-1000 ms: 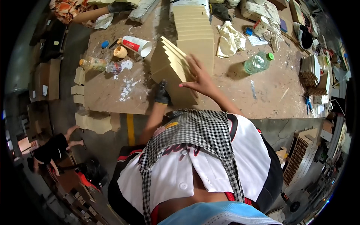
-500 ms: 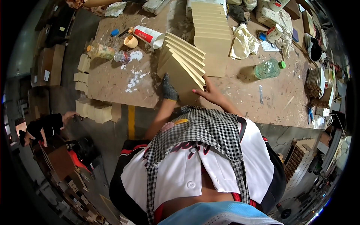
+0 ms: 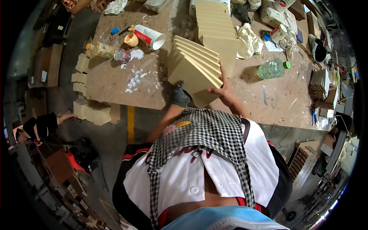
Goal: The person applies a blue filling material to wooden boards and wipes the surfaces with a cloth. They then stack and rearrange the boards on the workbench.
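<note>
A fanned stack of tan fibreboard panels (image 3: 193, 76) is held between my two hands at the near edge of the workbench. My left hand (image 3: 181, 96), in a dark grey glove, grips the near left side, its thumb on the top panel. My bare right hand (image 3: 226, 92) closes on the right side, with the thumb over the top panel and fingers along the panel edges. Just beyond lies a long overlapping row of similar panels (image 3: 218, 48), partly covered by the held stack.
Left on the workbench (image 3: 115, 90) are a paper cup (image 3: 153, 38), a cracked round shell (image 3: 131, 40) and small bottles (image 3: 122, 55). To the right lie a crumpled cloth (image 3: 248, 44) and a green-capped bottle (image 3: 273, 69). Another person (image 3: 40, 126) is off to the left.
The held panels have moved right and slightly turned, with both hands following. My left thumb now lies on the top panel, and my right fingers reach farther up the right edges.
</note>
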A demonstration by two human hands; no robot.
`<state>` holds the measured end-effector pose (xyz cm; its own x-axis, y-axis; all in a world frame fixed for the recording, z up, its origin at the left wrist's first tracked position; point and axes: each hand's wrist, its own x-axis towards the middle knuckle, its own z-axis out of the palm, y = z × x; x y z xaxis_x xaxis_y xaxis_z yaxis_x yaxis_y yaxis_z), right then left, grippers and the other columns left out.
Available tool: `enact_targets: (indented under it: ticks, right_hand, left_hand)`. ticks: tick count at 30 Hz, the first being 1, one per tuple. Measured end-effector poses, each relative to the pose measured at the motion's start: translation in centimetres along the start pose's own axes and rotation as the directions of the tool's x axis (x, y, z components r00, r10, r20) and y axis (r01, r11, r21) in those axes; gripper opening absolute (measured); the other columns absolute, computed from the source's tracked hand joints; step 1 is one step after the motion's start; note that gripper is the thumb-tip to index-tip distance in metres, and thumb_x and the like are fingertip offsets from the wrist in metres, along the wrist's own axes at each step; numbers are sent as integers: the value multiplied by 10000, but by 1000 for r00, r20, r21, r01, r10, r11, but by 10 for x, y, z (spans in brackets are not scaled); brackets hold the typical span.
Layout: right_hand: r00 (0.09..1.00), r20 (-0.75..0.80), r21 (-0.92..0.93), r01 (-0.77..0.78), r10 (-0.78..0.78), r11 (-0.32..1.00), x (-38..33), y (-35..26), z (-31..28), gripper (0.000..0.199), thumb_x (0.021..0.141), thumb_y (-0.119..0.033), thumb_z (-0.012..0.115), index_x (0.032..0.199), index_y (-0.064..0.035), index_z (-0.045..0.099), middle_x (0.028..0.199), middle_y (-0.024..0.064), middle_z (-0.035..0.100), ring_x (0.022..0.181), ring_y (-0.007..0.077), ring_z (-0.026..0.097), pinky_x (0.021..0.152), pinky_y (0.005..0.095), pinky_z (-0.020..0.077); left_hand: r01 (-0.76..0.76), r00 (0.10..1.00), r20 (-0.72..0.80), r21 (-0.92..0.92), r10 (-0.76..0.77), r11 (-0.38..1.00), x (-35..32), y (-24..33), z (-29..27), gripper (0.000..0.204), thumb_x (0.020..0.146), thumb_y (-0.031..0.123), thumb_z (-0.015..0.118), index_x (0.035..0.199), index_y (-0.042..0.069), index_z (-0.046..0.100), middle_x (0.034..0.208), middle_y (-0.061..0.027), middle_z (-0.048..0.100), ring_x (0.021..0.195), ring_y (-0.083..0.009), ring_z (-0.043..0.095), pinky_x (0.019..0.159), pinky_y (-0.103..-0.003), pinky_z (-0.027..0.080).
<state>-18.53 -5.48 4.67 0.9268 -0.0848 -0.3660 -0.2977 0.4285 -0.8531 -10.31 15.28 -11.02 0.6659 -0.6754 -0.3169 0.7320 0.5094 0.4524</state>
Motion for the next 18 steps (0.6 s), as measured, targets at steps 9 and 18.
enact_targets:
  ticks: [9, 18]
  right_hand:
    - [997, 74, 2, 12, -12, 1000, 2, 0, -53, 1195, 580, 115, 672, 1618, -214, 179, 1493, 158, 396, 1330, 272, 427, 1084, 360, 395]
    - [997, 58, -76, -38, 43, 996, -3, 0, -59, 1185, 591, 125, 677, 1616, -178, 164, 1616, 71, 253, 1392, 257, 375, 1100, 360, 406]
  left_hand:
    - [171, 977, -24, 684, -213, 709, -54, 54, -3, 729, 953, 265, 641, 1539, 15, 287, 1560, -132, 362, 1409, -252, 378, 1143, -398, 353]
    - [-62, 998, 70, 821, 8, 568, -10, 148, 68, 977, 876, 333, 750, 1578, 0, 158, 1623, -159, 245, 1494, -279, 242, 1200, -401, 253]
